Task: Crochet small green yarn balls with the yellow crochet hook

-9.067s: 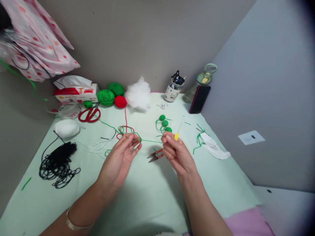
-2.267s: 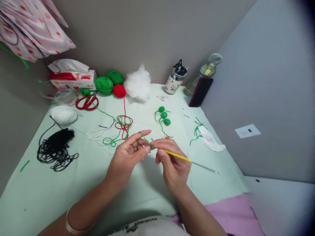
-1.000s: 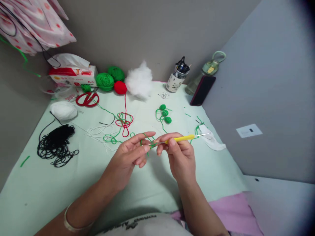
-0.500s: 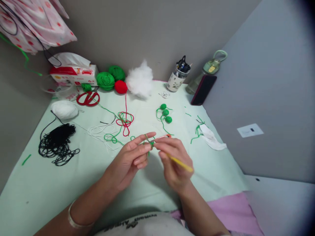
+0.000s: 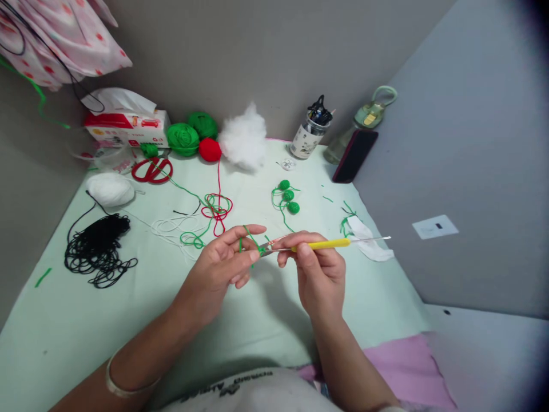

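My left hand (image 5: 223, 263) holds a strand of green yarn (image 5: 251, 240) looped over its forefinger, pinched between thumb and fingers. My right hand (image 5: 317, 269) grips a crochet hook with a yellow handle (image 5: 326, 245), lying level with its metal tail pointing right and its tip in the yarn at my left fingertips. The green strand trails back across the pale green table cover (image 5: 240, 337) toward two green yarn balls (image 5: 183, 138).
Red yarn ball (image 5: 210, 149), white stuffing (image 5: 244, 136), red scissors (image 5: 152, 170), tissue box (image 5: 126, 127), white yarn (image 5: 110, 189), black cord pile (image 5: 98, 249), three small green crocheted balls (image 5: 288, 195), a jar (image 5: 309, 134), a bottle (image 5: 364, 123), a dark phone (image 5: 355, 155). Walls close behind and right.
My right hand turned the hook from pointing down-right to level, tail out to the right. The left hand kept its hold on the green yarn. The small snips once on the table are hidden.
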The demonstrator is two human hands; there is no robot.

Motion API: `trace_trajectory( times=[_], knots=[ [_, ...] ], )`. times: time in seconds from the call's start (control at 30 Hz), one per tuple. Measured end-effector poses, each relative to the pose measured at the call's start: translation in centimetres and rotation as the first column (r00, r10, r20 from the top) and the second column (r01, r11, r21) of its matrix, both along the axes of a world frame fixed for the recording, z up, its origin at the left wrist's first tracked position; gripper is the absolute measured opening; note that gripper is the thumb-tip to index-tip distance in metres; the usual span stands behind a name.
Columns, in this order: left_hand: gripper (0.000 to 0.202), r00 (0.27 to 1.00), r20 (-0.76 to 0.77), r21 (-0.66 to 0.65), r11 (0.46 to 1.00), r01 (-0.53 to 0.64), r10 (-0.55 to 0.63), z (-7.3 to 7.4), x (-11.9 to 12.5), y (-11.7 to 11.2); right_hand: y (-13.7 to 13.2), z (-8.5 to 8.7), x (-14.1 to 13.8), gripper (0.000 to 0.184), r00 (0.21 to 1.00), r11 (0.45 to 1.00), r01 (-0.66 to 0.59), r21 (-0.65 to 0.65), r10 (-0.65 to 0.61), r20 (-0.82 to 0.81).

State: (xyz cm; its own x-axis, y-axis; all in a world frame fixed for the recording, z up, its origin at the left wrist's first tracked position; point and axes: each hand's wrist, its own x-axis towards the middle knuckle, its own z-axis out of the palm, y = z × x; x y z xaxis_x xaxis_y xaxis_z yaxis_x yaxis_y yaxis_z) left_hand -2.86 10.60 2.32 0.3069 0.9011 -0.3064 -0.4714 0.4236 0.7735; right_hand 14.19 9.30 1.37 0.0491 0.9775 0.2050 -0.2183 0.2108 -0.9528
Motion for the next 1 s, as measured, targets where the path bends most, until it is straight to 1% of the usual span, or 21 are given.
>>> trace_trajectory(
  times=[0.1,0.17,0.3,0.4,0.5,0.53,0.57,0.6,0.67,0.7,0.73,0.77,0.87,0.93,1.0],
  knots=[
    [0.025,1.000,0.003,0.004,1.000,0.025,-0.025,0.0,0.2,-0.1,0.1,0.1,-0.1,0.019,0.994,0.997,-0.062,-0.046,0.057,-0.095],
    [0.026,0.999,0.016,0.016,0.999,0.039,-0.039,-0.1,0.4,-0.4,0.1,-0.1,-0.4,0.017,0.993,0.996,-0.081,-0.031,0.078,-0.087],
    [0.027,0.999,-0.001,0.047,0.997,0.055,-0.055,-0.5,0.5,-0.8,-0.1,-0.4,-0.9,0.017,0.993,0.996,-0.002,0.089,-0.009,0.118],
    [0.026,0.998,-0.063,0.051,0.999,0.011,-0.008,-0.5,0.4,-0.8,-0.2,-0.3,-0.9,0.018,0.977,0.988,0.039,0.148,-0.069,0.203],
    [0.027,0.996,-0.087,0.036,0.999,-0.030,0.033,-0.4,0.5,-0.7,-0.4,-0.3,-0.8,0.021,0.946,0.974,0.037,0.224,-0.107,0.307],
    [0.028,0.995,-0.082,0.025,0.999,-0.048,0.050,-0.4,0.6,-0.7,-0.5,-0.4,-0.8,0.024,0.919,0.962,0.030,0.272,-0.133,0.371],
    [0.031,0.995,-0.072,0.011,0.998,-0.066,0.066,-0.4,0.7,-0.7,-0.6,-0.6,-0.8,0.028,0.876,0.942,0.021,0.334,-0.178,0.447],
    [0.033,0.996,-0.054,-0.004,0.997,-0.076,0.075,-0.5,0.8,-0.7,-0.8,-0.9,-0.8,0.033,0.817,0.915,0.006,0.403,-0.237,0.525],
    [0.034,0.999,0.001,-0.058,0.997,-0.051,0.052,-0.6,1.0,-0.8,-1.0,-1.3,-0.8,0.042,0.700,0.845,-0.034,0.533,-0.361,0.616],
    [0.033,0.999,0.037,-0.092,0.995,-0.026,0.029,-0.7,1.0,-0.8,-1.0,-1.4,-0.7,0.044,0.677,0.825,-0.042,0.564,-0.392,0.623],
    [0.031,0.997,0.074,-0.125,0.992,0.003,0.006,-0.7,1.0,-0.8,-0.9,-1.4,-0.6,0.044,0.689,0.826,-0.033,0.562,-0.389,0.612],
    [0.029,0.994,0.107,-0.152,0.988,0.028,-0.011,-0.7,1.0,-0.8,-0.9,-1.3,-0.6,0.041,0.728,0.847,-0.011,0.531,-0.357,0.585],
    [0.029,0.990,0.137,-0.164,0.986,0.039,-0.017,-0.5,0.9,-0.7,-0.4,-0.6,-0.4,0.028,0.861,0.937,0.049,0.345,-0.215,0.461],
    [0.031,0.993,0.116,-0.137,0.991,0.010,0.006,-0.3,0.9,-0.7,-0.1,-0.2,-0.4,0.021,0.912,0.959,0.062,0.278,-0.168,0.374],
    [0.032,0.995,0.089,-0.112,0.993,-0.023,0.033,-0.3,0.8,-0.8,0.0,-0.1,-0.5,0.017,0.941,0.967,0.079,0.242,-0.153,0.303]
  ],
)
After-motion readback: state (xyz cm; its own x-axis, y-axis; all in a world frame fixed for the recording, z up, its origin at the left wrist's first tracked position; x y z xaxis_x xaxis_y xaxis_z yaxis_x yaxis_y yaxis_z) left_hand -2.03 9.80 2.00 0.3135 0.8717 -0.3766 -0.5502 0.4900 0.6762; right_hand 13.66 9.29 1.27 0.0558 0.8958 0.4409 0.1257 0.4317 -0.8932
